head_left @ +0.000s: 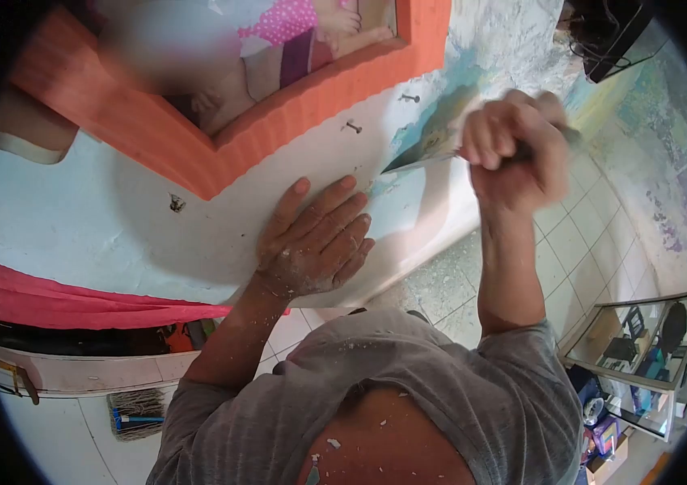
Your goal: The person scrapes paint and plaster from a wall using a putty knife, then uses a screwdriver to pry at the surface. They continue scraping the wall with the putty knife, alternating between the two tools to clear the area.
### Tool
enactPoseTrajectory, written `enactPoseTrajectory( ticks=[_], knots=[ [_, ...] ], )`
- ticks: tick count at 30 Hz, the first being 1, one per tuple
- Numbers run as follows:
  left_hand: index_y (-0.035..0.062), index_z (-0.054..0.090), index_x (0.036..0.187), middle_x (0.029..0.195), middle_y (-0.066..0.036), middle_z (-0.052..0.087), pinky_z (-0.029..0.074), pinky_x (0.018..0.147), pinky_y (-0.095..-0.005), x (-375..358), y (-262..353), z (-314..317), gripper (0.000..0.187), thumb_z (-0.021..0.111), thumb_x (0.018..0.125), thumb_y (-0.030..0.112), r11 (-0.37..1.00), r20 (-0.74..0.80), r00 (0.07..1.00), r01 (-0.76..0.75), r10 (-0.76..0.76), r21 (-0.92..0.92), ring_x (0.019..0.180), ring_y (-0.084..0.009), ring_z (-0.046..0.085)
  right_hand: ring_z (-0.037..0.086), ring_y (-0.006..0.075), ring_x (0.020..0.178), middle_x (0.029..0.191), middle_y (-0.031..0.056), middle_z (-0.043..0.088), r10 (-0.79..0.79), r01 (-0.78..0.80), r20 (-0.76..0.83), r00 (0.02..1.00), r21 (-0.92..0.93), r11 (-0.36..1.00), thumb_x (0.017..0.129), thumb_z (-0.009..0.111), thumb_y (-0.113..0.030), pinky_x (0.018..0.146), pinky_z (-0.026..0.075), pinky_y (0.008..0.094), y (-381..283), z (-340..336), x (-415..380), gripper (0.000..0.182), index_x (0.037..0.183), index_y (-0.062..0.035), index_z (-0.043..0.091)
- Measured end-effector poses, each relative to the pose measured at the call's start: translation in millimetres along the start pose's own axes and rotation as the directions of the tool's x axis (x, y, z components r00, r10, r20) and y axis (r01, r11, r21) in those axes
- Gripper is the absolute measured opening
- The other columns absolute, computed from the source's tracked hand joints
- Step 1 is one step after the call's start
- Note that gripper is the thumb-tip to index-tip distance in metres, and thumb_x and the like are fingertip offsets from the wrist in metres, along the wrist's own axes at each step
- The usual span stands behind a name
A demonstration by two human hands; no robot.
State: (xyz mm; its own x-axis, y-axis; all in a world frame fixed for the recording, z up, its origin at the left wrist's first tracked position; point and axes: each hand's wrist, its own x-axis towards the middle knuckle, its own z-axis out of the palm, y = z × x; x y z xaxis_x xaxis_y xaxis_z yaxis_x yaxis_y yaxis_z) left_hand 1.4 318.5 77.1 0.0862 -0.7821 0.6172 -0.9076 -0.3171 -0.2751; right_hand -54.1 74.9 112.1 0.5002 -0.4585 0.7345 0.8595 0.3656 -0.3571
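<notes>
My right hand [513, 149] is closed in a fist around the handle of a knife [424, 164]; its thin metal blade points left, with the tip at or very near the wall. Motion blurs this hand, and most of the handle is hidden. My left hand [311, 238] lies flat on the pale wall [198, 250], fingers spread and dusted with white specks. Blue-green and bare patches [456, 89] show on the wall beyond the blade. Two nails, a nearer one [352, 127] and a farther one [410, 98], stick out above the blade.
An orange-framed picture [311, 105] hangs above my left hand. Pink cloth [101, 295] lies at left, over a brush head [135, 414] on the floor. A glass display case [638, 347] stands at right on the tiled floor [578, 214]. A dark device [614, 40] is at upper right.
</notes>
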Motion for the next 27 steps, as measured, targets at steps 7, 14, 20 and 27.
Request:
enactPoseTrajectory(
  ticks=[7,14,20,27],
  knots=[
    [0.0182,0.069,0.085,0.101,0.002,0.073,0.021,0.116,-0.0451,0.2,2.2,-0.2,0.014,0.062,0.087,0.030,1.000,-0.018,1.000,0.005,-0.005,0.003,0.112,-0.0162,0.064,0.037,0.0143,0.043,0.058,0.0076,0.044,-0.017,0.005,-0.062,0.998,-0.180,0.984,0.093,0.044,-0.009,0.041,0.037,0.0299,-16.2,-2.4,1.4,0.019,0.076,-0.0024,0.047],
    [0.0178,0.069,0.085,0.102,0.002,0.073,0.022,0.116,-0.0453,0.1,1.6,1.3,0.014,0.062,0.087,0.030,1.000,-0.007,1.000,-0.004,0.004,-0.010,0.113,-0.0166,0.063,0.040,0.0112,0.046,0.061,0.0015,0.044,-0.233,0.234,0.128,0.964,0.002,0.972,0.093,0.040,-0.014,0.045,0.040,0.0289,-50.6,-4.6,15.0,0.021,0.075,-0.0084,0.049],
    [0.0172,0.069,0.085,0.102,0.002,0.073,0.021,0.116,-0.0452,4.4,0.1,-0.9,0.015,0.062,0.087,0.030,1.000,-0.009,1.000,-0.013,0.013,0.001,0.114,-0.0168,0.063,0.040,0.0155,0.042,0.056,0.0045,0.043,-0.009,0.008,-0.010,1.000,-0.034,0.999,0.092,0.046,-0.013,0.041,0.039,0.0309,-1.5,-4.4,-2.2,0.020,0.073,-0.0073,0.044],
    [0.0173,0.069,0.086,0.102,0.002,0.073,0.021,0.116,-0.0452,1.1,0.3,1.2,0.015,0.062,0.087,0.030,1.000,-0.021,1.000,-0.016,0.016,0.012,0.114,-0.0162,0.063,0.039,0.0151,0.043,0.061,0.0075,0.045,-0.210,0.215,0.122,0.970,-0.033,0.976,0.094,0.041,-0.010,0.041,0.039,0.0289,-21.9,-3.2,10.3,0.020,0.075,-0.0083,0.045]
  ],
)
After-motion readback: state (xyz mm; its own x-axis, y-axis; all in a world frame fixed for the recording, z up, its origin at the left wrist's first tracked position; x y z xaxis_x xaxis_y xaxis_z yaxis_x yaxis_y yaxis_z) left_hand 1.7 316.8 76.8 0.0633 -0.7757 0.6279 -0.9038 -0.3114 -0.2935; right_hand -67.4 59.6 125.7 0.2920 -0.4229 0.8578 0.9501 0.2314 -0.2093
